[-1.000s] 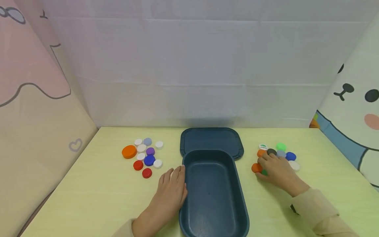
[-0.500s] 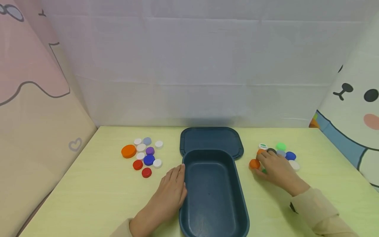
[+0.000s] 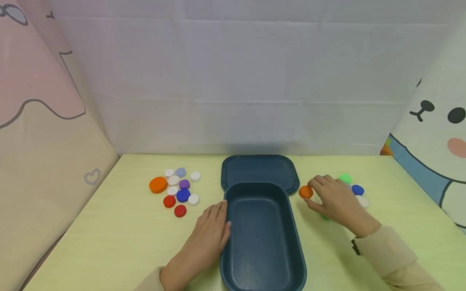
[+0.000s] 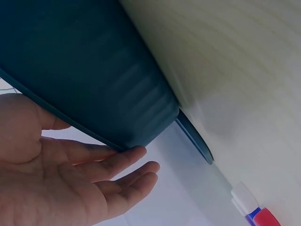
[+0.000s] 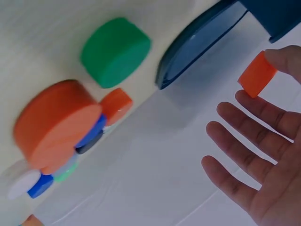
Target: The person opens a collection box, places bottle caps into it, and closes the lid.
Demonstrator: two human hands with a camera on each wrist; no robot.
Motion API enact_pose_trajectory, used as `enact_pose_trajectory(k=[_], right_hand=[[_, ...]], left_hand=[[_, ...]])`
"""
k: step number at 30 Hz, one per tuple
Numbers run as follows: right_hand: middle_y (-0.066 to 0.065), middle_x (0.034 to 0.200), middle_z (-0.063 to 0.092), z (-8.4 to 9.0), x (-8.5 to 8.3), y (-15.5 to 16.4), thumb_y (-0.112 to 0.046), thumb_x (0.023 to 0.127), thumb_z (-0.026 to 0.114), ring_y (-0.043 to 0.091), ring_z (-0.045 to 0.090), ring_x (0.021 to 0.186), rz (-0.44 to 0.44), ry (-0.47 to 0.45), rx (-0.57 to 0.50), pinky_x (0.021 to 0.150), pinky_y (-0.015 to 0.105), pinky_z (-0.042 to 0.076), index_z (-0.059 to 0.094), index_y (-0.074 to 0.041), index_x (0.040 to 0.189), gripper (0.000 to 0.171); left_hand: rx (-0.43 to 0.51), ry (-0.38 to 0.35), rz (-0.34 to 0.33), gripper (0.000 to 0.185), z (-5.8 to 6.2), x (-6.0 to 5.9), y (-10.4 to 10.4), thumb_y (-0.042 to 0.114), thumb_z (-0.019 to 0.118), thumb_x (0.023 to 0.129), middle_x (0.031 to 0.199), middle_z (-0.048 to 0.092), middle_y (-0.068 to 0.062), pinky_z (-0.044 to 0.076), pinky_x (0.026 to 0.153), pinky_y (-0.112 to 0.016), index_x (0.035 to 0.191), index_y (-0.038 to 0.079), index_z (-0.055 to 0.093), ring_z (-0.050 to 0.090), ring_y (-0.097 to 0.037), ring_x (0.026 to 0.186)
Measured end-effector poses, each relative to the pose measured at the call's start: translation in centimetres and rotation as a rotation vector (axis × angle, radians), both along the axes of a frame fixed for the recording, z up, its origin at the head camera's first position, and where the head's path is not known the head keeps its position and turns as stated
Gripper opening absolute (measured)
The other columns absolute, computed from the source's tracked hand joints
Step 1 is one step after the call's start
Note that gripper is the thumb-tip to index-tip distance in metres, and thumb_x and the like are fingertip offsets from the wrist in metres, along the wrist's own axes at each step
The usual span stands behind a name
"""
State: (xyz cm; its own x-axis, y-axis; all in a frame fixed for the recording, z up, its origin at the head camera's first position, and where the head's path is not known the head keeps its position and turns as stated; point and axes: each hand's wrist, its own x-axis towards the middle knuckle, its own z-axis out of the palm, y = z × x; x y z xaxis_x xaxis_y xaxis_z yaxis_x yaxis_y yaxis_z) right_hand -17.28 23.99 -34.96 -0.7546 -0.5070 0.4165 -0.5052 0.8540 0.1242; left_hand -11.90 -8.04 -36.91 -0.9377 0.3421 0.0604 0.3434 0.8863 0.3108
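Observation:
An orange bottle cap is pinched between the thumb and index finger of my right hand. It is raised off the table, to the right of the lid. In the right wrist view the same orange cap sits at the fingertips, the other fingers spread. My left hand lies along the left rim of a dark blue plastic box, fingers nearly straight and touching it. From the left wrist, fingertips are seen against the box's edge. Several caps under the right hand are partly hidden in the head view.
Behind the box lies its dark blue lid. A group of caps at left includes a large orange cap and a red cap. At right are a light green cap and a blue cap. A white sheet hangs behind.
My right hand has pinched the orange cap, lifted it from the right group and moved it left, slightly away from me. The left hand has stayed on the box rim.

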Motion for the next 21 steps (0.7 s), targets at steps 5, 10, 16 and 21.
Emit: enact_pose_trajectory(k=[5, 10, 16, 21], right_hand=[[0.005, 0.087, 0.06, 1.1, 0.4, -1.4, -0.029, 0.072, 0.072, 0.021, 0.051, 0.075, 0.02, 0.009, 0.013, 0.058, 0.031, 0.041, 0.057, -0.009, 0.087, 0.029], [0.005, 0.086, 0.058, 1.5, 0.6, -2.9, -0.03, 0.072, 0.072, 0.021, 0.051, 0.076, 0.063, 0.041, 0.022, 0.06, 0.031, 0.042, 0.056, -0.008, 0.087, 0.031], [0.004, 0.085, 0.058, 1.6, 1.0, -4.7, -0.032, 0.073, 0.073, 0.02, 0.05, 0.076, 0.102, 0.029, 0.041, 0.063, 0.031, 0.042, 0.057, -0.009, 0.088, 0.032], [0.003, 0.088, 0.059, 1.3, 1.1, -6.1, -0.035, 0.074, 0.072, 0.02, 0.051, 0.079, 0.116, -0.002, 0.074, 0.066, 0.032, 0.044, 0.057, -0.011, 0.091, 0.033]], left_hand=[[0.009, -0.019, 0.013, 0.059, 0.1, -0.1, 0.1, 0.035, 0.044, 0.094, 0.141, 0.039, -0.015, 0.034, 0.104, -0.048, 0.141, 0.001, 0.031, 0.036, -0.032, 0.127], [0.013, 0.018, 0.017, 0.057, 0.0, -0.1, 0.2, 0.029, 0.047, 0.092, 0.138, 0.042, -0.013, 0.037, 0.102, -0.047, 0.14, 0.001, 0.033, 0.039, -0.031, 0.125], [0.015, 0.059, 0.014, 0.054, -0.2, -0.2, 0.3, 0.024, 0.047, 0.091, 0.137, 0.043, -0.014, 0.038, 0.101, -0.046, 0.138, 0.0, 0.035, 0.041, -0.032, 0.123], [0.01, 0.041, 0.025, 0.054, -0.1, -0.1, 0.3, 0.024, 0.046, 0.091, 0.139, 0.042, -0.013, 0.038, 0.101, -0.046, 0.139, 0.0, 0.035, 0.04, -0.032, 0.124]])
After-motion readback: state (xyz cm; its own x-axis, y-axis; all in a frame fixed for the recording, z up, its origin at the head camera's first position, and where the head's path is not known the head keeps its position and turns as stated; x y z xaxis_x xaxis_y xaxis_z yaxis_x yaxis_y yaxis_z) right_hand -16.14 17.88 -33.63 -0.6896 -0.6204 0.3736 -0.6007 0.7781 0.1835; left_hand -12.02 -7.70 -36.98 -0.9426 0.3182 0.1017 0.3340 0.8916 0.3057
